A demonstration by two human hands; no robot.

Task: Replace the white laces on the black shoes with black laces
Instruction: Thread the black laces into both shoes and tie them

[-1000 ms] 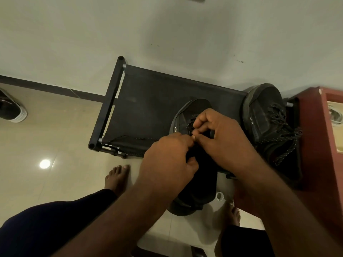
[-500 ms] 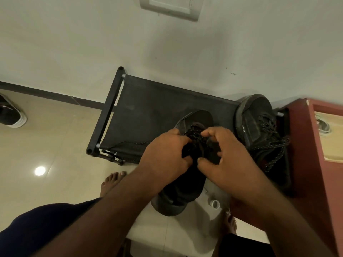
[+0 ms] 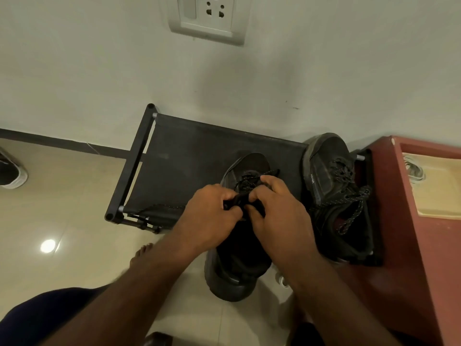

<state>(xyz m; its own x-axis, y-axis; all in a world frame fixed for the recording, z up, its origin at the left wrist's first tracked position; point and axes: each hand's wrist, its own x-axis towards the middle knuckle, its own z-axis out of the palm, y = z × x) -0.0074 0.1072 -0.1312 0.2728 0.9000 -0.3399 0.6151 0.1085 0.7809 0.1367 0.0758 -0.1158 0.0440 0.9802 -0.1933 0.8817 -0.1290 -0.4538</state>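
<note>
**A:** Which step is this?

**B:** Threading, I'd judge. The left hand and right hand meet at the centre of the frame over the near shoe. The fingers of both are curled, with the tips pinching the black lace at the eyelets. The shoe's toe sits on the black rack and its heel reaches past the rack's edge toward the bottom of the frame.

**A:** And the other one?

**B:** The second shoe, right of centre on the rack, already carries a black lace with loose ends.

**A:** Next move?

**B:** Probably feeding the tip through the next eyelet, then drawing both sides even. One end trails toward the rack's lower left.

**A:** Any containers?

**B:** There's a beige tray set in the red cabinet at the right edge. A pale coil lies in its upper corner. It may be the white laces, but it's too small to tell.
</note>
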